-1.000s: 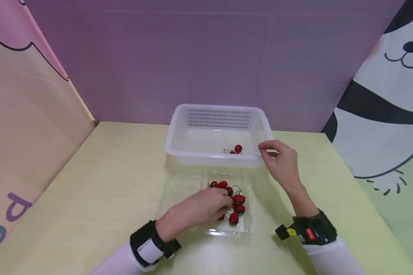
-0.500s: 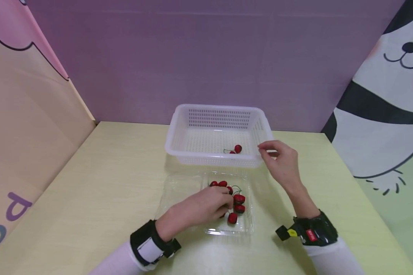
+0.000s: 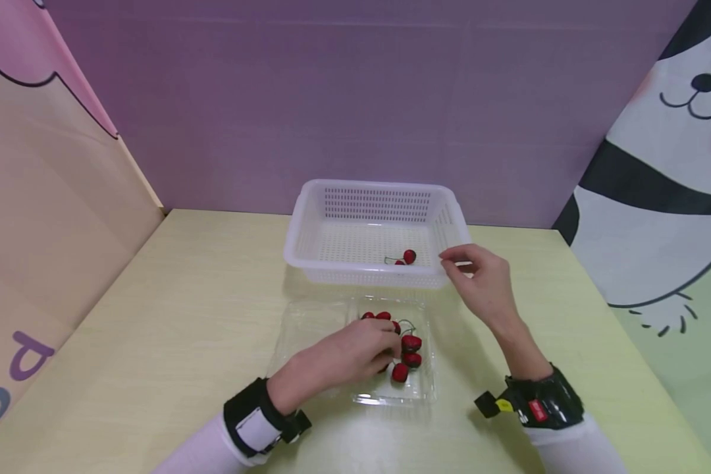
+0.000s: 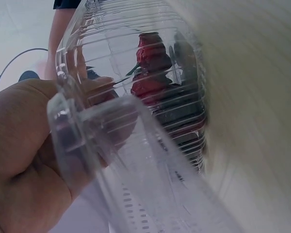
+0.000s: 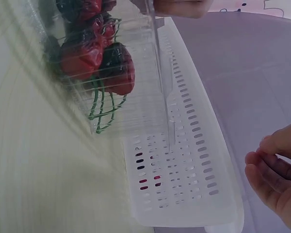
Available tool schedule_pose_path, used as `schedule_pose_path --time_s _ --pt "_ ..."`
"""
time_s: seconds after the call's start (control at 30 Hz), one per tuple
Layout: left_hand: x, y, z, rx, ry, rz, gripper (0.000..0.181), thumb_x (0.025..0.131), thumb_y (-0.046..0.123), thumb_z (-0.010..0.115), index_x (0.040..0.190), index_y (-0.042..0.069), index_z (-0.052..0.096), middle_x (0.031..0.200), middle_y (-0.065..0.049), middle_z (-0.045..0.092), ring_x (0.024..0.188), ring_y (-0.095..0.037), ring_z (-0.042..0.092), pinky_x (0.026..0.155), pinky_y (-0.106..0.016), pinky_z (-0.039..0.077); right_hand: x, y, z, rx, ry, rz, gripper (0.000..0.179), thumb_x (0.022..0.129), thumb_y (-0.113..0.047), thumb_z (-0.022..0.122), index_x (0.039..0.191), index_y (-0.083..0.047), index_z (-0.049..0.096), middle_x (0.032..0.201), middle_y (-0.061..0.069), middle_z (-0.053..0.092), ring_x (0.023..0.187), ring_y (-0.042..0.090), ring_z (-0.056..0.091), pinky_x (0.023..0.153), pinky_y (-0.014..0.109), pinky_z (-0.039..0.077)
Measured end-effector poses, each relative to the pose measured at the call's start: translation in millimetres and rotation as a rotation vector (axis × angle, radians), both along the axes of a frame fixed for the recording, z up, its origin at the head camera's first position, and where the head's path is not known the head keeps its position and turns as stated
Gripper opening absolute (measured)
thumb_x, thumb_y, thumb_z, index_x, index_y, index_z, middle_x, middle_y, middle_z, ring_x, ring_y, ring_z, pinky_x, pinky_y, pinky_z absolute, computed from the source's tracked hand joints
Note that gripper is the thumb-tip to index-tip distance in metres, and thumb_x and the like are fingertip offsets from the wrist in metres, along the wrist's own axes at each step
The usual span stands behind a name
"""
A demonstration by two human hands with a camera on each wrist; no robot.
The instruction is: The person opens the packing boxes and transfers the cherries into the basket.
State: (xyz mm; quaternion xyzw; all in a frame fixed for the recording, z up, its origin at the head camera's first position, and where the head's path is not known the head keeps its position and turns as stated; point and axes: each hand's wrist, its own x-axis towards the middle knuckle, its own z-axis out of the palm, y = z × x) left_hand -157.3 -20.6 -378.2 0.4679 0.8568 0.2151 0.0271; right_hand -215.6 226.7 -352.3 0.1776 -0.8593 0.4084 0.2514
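My left hand (image 3: 355,349) reaches into the clear plastic clamshell box (image 3: 422,390), fingers bent down among red cherries (image 3: 411,343). In the left wrist view its fingertips pinch a thin cherry stem (image 4: 124,80); the rest of the grip is hidden behind the box wall. My right hand (image 3: 484,280) hovers at the right rim of the white basket (image 3: 374,268), fingers loosely curled and thumb near the index tip. Nothing shows between its fingertips in the right wrist view. Inside the basket, near its front wall, lie two cherries (image 3: 410,256) with a stem.
The box's lid (image 3: 311,316) lies unfolded to the left on the pale wooden table (image 3: 213,283). Behind the table stands a purple backdrop (image 3: 361,99), with printed panels on both sides. Black camera straps (image 3: 545,398) circle the wrists.
The frontmost cherry in the box has shifted slightly left. My right hand has moved a little left over the basket rim. My left hand stays nearly still among the cherries.
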Motion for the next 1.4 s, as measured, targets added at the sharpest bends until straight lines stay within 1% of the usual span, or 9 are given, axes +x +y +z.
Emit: schedule_pose_path --time_s 0.17,0.27,0.53,0.7,0.83,0.97,1.07,1.23,1.4 --pt "-0.6 -1.5 1.8 0.014 0.000 -0.009 0.011 0.093 0.000 0.071 0.097 0.008 0.076 0.091 0.002 0.066 0.084 -0.007 0.060 0.075 -0.013 0.049 3.4 0 1.8 0.023 -0.010 0.011 0.010 0.091 0.004 0.072 0.100 0.001 0.075 0.096 0.012 0.074 0.086 0.025 0.070 0.074 0.010 0.050" --pt "-0.7 -3.8 4.3 0.035 -0.002 -0.002 0.010 0.093 0.001 0.072 0.097 0.008 0.076 0.092 0.002 0.066 0.084 -0.007 0.059 0.075 -0.013 0.049 6.0 -1 3.9 0.048 -0.022 0.029 0.009 0.091 0.002 0.073 0.100 0.000 0.075 0.094 0.010 0.074 0.084 0.021 0.069 0.072 0.012 0.051" --pt "-1.7 -11.3 10.5 0.124 0.014 0.017 0.010 0.093 0.000 0.074 0.099 0.008 0.075 0.092 0.001 0.064 0.083 -0.006 0.059 0.074 -0.012 0.050 13.6 -6 10.6 0.112 -0.090 0.102 0.007 0.094 -0.003 0.072 0.100 -0.004 0.075 0.090 0.004 0.074 0.077 0.016 0.066 0.065 0.021 0.053" --pt "-3.9 -15.8 15.8 0.137 0.026 0.031 0.009 0.095 0.002 0.072 0.100 0.008 0.075 0.096 0.001 0.065 0.085 -0.007 0.059 0.075 -0.013 0.050 18.0 -10 13.2 0.146 -0.144 0.166 0.006 0.096 -0.006 0.072 0.100 -0.006 0.075 0.090 0.003 0.074 0.075 0.015 0.065 0.065 0.028 0.056" --pt "-6.1 -20.3 19.5 0.165 0.056 0.043 0.008 0.095 0.001 0.072 0.100 0.006 0.074 0.099 -0.001 0.066 0.088 -0.011 0.063 0.077 -0.016 0.052 19.5 -12 12.8 0.168 -0.191 0.224 0.006 0.096 -0.006 0.072 0.101 -0.006 0.075 0.089 -0.001 0.074 0.074 0.014 0.065 0.065 0.030 0.056" --pt "-9.1 -26.0 22.4 0.197 0.071 0.067 0.008 0.094 0.000 0.072 0.101 0.004 0.073 0.098 -0.003 0.067 0.086 -0.013 0.064 0.076 -0.017 0.053 20.7 -15 11.3 0.215 -0.254 0.309 0.006 0.097 -0.007 0.071 0.101 -0.007 0.075 0.090 -0.002 0.072 0.078 0.013 0.065 0.064 0.030 0.056" --pt "-11.3 -29.9 24.5 0.215 0.084 0.082 0.008 0.094 -0.001 0.072 0.100 0.004 0.073 0.096 -0.003 0.066 0.083 -0.012 0.063 0.073 -0.017 0.053 22.3 -16 10.6 0.250 -0.278 0.385 0.007 0.096 -0.004 0.071 0.099 -0.009 0.075 0.089 -0.004 0.071 0.079 0.013 0.065 0.063 0.030 0.055" --pt "-14.1 -33.9 26.5 0.255 0.119 0.090 0.009 0.092 -0.002 0.074 0.100 0.003 0.074 0.095 -0.003 0.067 0.082 -0.014 0.063 0.072 -0.020 0.054 24.8 -22 7.3 0.346 -0.273 0.491 0.010 0.093 -0.001 0.072 0.098 -0.009 0.074 0.088 -0.006 0.069 0.079 0.011 0.065 0.064 0.030 0.055" --pt "-15.6 -35.1 28.6 0.267 0.140 0.094 0.008 0.092 -0.002 0.073 0.099 0.002 0.074 0.094 -0.004 0.067 0.082 -0.015 0.063 0.072 -0.021 0.054 26.9 -31 -1.9 0.437 -0.245 0.525 0.010 0.090 0.000 0.074 0.098 -0.005 0.075 0.089 -0.006 0.070 0.079 0.009 0.063 0.071 0.036 0.058"
